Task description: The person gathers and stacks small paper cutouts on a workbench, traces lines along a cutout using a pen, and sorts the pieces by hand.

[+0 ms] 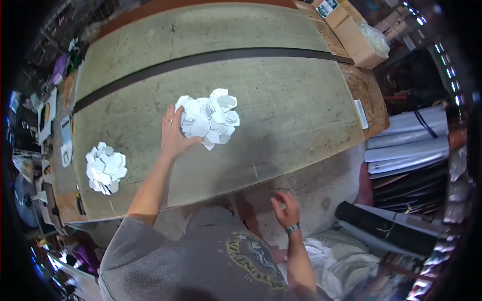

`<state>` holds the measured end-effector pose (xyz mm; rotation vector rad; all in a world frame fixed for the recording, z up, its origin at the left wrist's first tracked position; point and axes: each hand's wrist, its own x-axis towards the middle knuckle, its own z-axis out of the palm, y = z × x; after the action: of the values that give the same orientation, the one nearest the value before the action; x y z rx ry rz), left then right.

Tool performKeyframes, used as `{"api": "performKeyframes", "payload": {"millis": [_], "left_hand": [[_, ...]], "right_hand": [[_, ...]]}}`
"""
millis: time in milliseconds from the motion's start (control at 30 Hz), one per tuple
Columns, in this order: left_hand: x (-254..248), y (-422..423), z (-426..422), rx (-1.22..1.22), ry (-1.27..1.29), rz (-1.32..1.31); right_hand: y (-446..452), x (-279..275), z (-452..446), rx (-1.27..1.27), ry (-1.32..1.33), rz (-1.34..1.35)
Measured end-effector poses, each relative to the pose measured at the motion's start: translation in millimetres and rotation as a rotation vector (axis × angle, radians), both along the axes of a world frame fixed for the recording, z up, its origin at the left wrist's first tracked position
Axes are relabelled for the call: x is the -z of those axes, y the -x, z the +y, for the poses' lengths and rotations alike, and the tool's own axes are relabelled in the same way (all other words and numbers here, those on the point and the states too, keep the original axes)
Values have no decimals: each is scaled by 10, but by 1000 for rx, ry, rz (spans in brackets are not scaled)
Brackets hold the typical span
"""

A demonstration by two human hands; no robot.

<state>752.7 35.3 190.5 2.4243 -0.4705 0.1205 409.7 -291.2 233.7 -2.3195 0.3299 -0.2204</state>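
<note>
The left hand, spread wide, touches heaped white angular pieces, maybe card, at nine o'clock; right hand, loosely curled, hangs at five.

Scuffed green tabletop with dark strip, larger white heap, smaller white heap

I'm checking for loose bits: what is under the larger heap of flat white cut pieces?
The larger white heap sits on the worn grey-green tabletop, which shows around its edges. The surface directly beneath is covered, so anything lying there cannot be seen.
</note>
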Motion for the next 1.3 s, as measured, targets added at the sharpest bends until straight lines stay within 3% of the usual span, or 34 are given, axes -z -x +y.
{"api": "performKeyframes", "payload": {"millis": [200,600,767,1033,1300], "left_hand": [[-28,5,-164,-18,-99,51],[-61,-180,-107,-73,-5,58],[-52,-346,-57,54,-84,115],[-234,-173,-103,232,-34,202],[-71,-144,-408,206,-123,-33]], "right_hand": [[-1247,-309,-316,-146,-59,-2],[-3156,182,-184,-500,-6,-110],[-3716,221,-31,-521,-4,-53],[-3971,458,267,-614,124,-100],[-3710,472,462,-557,67,-192]]}}
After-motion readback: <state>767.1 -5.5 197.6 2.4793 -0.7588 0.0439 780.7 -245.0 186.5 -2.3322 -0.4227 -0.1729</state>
